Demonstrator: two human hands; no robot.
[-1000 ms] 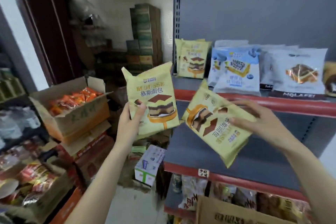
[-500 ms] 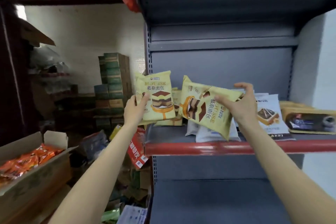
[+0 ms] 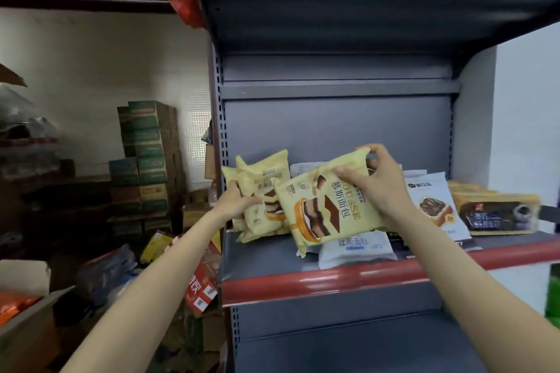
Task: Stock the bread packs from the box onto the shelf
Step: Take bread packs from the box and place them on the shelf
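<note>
**Two yellow bread packs at the shelf, one in each hand**

Far left: open brown cardboard box (image 3: 24,321) with orange packets inside, low in the corner. Behind it, a stack of green-and-brown cartons (image 3: 145,160) against the wall.

Left hand (image 3: 235,201): fingers curled round the left edge of an upright yellow plastic bread pack with a chocolate-layer cake picture (image 3: 266,191). Pack stands at the left end of the grey metal shelf with a red front lip (image 3: 333,281), against more yellow packs of the same kind behind it.

Right hand (image 3: 377,188): clamped on a second yellow bread pack (image 3: 321,209), thumb on the front, fingers over the top right corner. Pack is turned sideways, tilted, overlapping the left one; its lower edge sits over a white-and-blue bread pack (image 3: 356,247) lying flat on the shelf.

Right of that: white pack with a chocolate toast picture (image 3: 433,206), then a tan pack with a dark window (image 3: 500,215).
</note>
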